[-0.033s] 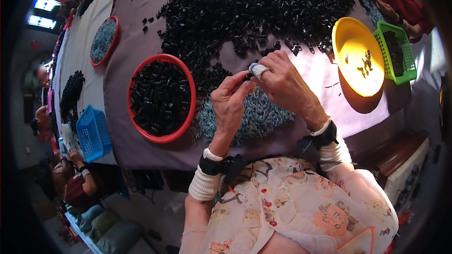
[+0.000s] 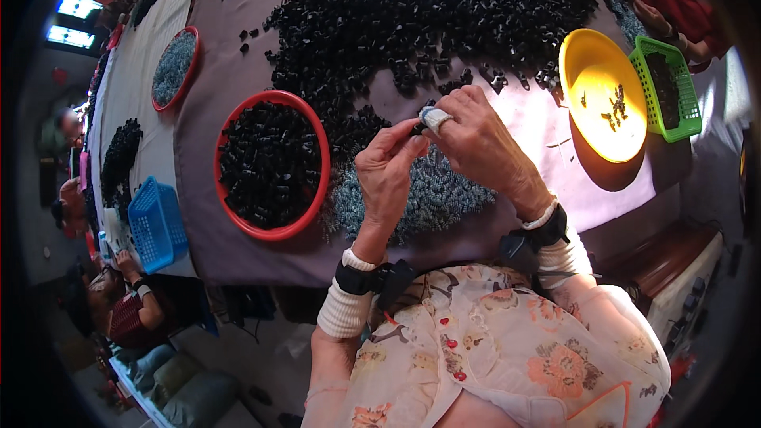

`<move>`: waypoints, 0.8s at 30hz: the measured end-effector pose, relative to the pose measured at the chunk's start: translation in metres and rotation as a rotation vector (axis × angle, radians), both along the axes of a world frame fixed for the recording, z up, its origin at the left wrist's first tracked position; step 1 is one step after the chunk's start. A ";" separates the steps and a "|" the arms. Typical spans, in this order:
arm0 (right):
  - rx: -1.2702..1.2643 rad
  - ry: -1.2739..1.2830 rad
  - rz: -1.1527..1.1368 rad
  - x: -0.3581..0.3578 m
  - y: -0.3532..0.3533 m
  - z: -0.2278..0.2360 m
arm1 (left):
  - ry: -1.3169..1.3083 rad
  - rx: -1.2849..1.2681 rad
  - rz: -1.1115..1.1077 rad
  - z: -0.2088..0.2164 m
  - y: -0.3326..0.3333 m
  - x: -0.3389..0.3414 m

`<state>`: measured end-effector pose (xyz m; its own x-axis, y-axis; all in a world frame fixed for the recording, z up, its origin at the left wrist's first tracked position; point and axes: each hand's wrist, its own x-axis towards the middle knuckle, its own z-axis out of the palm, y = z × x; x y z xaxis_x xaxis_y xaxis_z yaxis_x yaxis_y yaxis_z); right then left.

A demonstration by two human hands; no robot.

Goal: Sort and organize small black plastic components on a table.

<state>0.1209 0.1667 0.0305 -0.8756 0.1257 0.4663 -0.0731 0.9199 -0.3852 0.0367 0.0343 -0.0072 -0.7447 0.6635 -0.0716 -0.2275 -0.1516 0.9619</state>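
My left hand [image 2: 384,174] pinches a small black plastic part [image 2: 418,128] between thumb and forefinger. Against the same part press the fingers of my right hand [image 2: 483,143], one finger wrapped in white tape; its exact grip is partly hidden. Below both hands lies a heap of small grey-blue metal pieces [image 2: 444,202], too fine to name surely. Beyond them spreads a large pile of loose black plastic parts [image 2: 380,32]. To the left of my left hand, a round red basin [image 2: 325,166] is full of similar black parts.
A yellow basin [image 2: 587,63] with a few dark bits stands tilted at right, beside a green basket [image 2: 688,107]. At left are a smaller red basin [image 2: 190,79] of grey pieces and a blue basket [image 2: 158,226]. Other people sit at the left and far right.
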 end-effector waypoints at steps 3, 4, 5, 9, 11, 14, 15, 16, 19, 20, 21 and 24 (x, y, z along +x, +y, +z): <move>0.071 0.007 -0.008 -0.001 -0.002 -0.003 | 0.035 -0.019 0.016 0.000 0.001 0.001; 0.071 0.004 -0.006 0.000 -0.002 -0.003 | 0.090 -0.021 0.021 -0.001 0.000 0.001; 0.062 -0.005 0.006 0.000 -0.002 -0.003 | 0.146 -0.022 0.027 -0.001 0.000 0.001; 0.035 -0.029 0.050 0.000 0.001 -0.005 | 0.202 -0.050 0.024 -0.002 0.000 0.000; 0.031 -0.024 0.073 -0.001 0.003 -0.006 | 0.239 -0.062 0.033 -0.002 -0.001 0.000; 0.022 -0.029 0.109 -0.002 0.005 -0.006 | 0.293 -0.134 0.034 -0.001 -0.003 -0.001; 0.018 -0.039 0.121 -0.003 0.005 -0.006 | 0.293 -0.134 0.036 0.000 -0.004 -0.001; 0.018 -0.040 0.122 -0.003 0.006 -0.007 | 0.310 -0.149 0.030 0.001 -0.004 -0.002; -0.001 -0.069 0.143 -0.003 0.006 -0.011 | 0.332 -0.190 0.021 0.001 -0.006 -0.003; -0.004 -0.061 0.151 -0.003 0.006 -0.012 | 0.336 -0.217 0.017 0.001 -0.007 -0.003; -0.008 -0.053 0.158 -0.003 0.006 -0.013 | 0.336 -0.218 0.018 0.002 -0.007 -0.004; 0.015 -0.068 0.162 -0.003 0.007 -0.013 | 0.371 -0.253 -0.009 0.006 -0.007 -0.005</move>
